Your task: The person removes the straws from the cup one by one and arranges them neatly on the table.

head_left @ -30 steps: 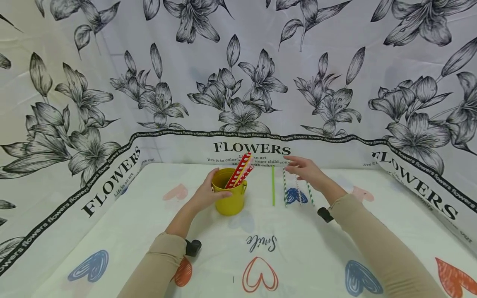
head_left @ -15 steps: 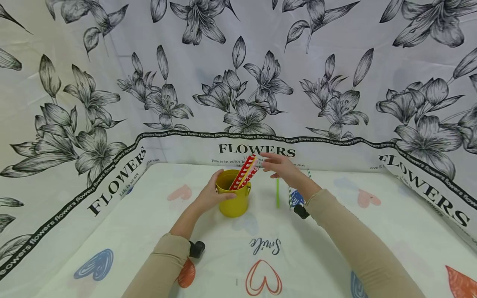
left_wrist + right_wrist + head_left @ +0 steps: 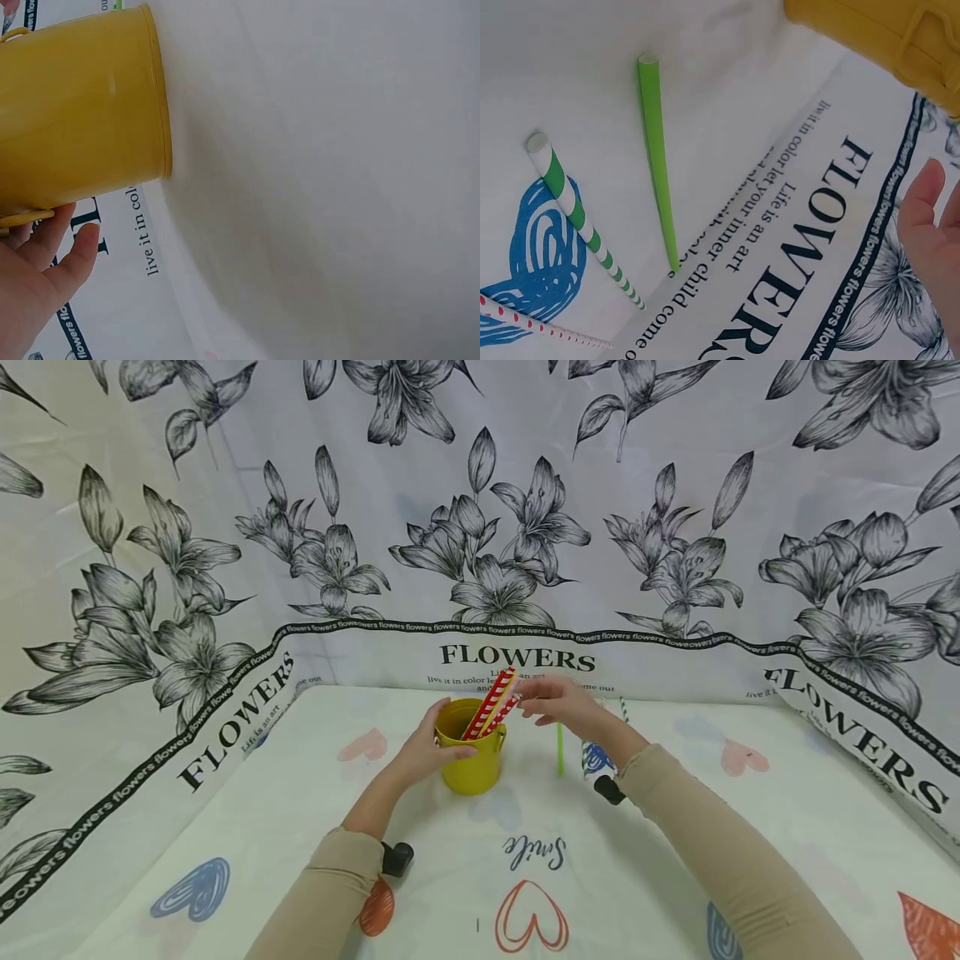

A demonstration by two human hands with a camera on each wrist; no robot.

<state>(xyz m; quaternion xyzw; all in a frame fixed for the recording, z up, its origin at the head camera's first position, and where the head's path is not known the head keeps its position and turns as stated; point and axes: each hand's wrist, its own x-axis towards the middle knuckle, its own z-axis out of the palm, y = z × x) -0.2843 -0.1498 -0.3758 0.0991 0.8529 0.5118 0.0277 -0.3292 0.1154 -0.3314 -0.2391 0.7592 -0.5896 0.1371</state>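
Observation:
A yellow metal bucket (image 3: 471,768) stands upright on the cloth. My left hand (image 3: 420,750) holds it from the left, thumb on the near side and fingers around the far side. Several paper straws (image 3: 491,706) lean out of its mouth to the right, red striped, yellow and red dotted among them. At their upper ends is my right hand (image 3: 564,703), fingers bent; whether a straw is pinched there is hidden. The right wrist view shows only part of that hand (image 3: 934,225), beside the bucket.
Right of the bucket lie a plain green straw (image 3: 658,157), a green-and-white striped straw (image 3: 585,217) and a red-dotted white straw (image 3: 536,324). Another green striped straw (image 3: 624,710) shows partly behind the right hand. A printed flower cloth (image 3: 517,656) hangs at the back.
My right hand has moved left from above the loose straws to the tops of the straws in the bucket, and its fingers have bent more. The left hand keeps holding the bucket.

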